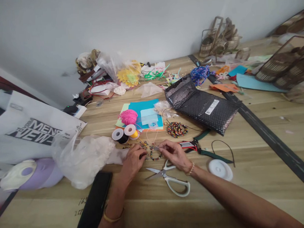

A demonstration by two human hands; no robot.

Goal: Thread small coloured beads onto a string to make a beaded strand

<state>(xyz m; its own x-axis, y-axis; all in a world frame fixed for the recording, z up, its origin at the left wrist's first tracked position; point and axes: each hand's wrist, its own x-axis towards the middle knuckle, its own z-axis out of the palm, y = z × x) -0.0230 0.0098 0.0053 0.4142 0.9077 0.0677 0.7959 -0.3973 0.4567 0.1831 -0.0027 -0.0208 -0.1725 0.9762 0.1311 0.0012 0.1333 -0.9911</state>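
Bead strand: near centre of table, looped, left hand pinching its left side, right hand pinching its right. Scissors just nearer; phone near left; pliers right.

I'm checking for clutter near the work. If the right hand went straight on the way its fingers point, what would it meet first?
The right hand points left, so it would likely meet the bead loop first, then the left hand just beyond; depth is unclear.
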